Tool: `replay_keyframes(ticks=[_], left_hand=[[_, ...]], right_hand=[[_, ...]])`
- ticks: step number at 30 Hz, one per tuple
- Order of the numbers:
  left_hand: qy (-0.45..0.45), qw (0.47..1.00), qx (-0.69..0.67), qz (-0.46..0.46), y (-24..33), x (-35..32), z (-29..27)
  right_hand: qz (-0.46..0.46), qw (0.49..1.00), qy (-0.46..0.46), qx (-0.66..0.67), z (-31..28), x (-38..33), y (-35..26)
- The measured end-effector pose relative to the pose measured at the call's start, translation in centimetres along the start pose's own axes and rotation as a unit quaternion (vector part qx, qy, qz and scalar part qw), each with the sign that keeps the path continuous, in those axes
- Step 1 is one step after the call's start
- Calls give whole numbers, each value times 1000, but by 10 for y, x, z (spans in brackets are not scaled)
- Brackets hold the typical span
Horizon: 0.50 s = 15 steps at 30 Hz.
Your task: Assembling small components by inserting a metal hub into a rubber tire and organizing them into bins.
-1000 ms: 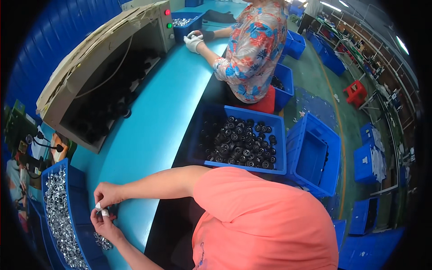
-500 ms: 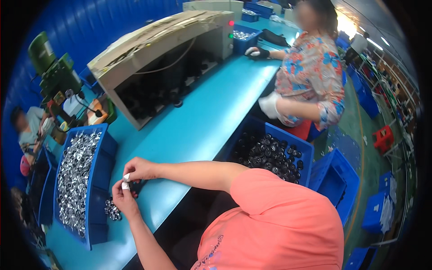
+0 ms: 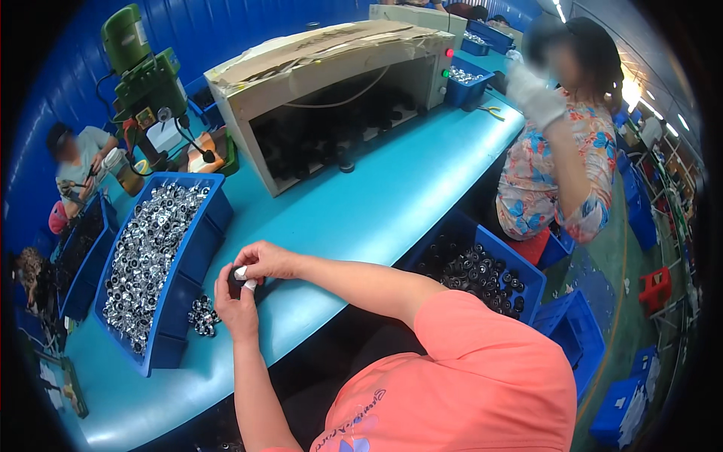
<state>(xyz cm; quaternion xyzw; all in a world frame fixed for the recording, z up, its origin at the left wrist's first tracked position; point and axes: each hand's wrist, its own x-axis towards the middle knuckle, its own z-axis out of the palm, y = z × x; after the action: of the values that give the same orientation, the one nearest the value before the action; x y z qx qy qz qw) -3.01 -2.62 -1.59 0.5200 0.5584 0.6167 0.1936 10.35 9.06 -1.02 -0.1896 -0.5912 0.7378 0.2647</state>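
Note:
My left hand (image 3: 238,309) is closed around a small dark round part (image 3: 236,283), just above the blue-green table. My right hand (image 3: 269,261) meets it from above, fingers bent and pinching at the same part. White wrapping covers fingertips of both hands. Dark pieces lie partly hidden beneath my right wrist. Beside my left hand sits a small pile of shiny silver-and-black parts (image 3: 203,316). Left of that pile, a long blue bin (image 3: 167,331) is heaped with similar shiny round parts (image 3: 147,275).
A box-like machine (image 3: 260,147) with an open front and dark parts inside stands at the back. Behind the bin is a green drill press (image 3: 151,83). A blue crate (image 3: 527,275) of black wheel-like parts is at right. A co-worker (image 3: 557,158) sits beyond it.
The whole view has shifted, bringing the table scene rightward. My hands are closer together, with the dark round part now showing between them. The co-worker's white-gloved hand has risen from waist to head height.

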Motion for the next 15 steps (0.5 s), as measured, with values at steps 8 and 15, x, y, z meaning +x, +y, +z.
replay_keyframes(ticks=[8, 15], left_hand=[[19, 994, 95, 52, 10, -2, 7], [0, 981, 181, 69, 35, -3, 5]], right_hand=[[-37, 999, 8, 10, 1, -2, 0], [-27, 999, 7, 20, -2, -1, -2]])
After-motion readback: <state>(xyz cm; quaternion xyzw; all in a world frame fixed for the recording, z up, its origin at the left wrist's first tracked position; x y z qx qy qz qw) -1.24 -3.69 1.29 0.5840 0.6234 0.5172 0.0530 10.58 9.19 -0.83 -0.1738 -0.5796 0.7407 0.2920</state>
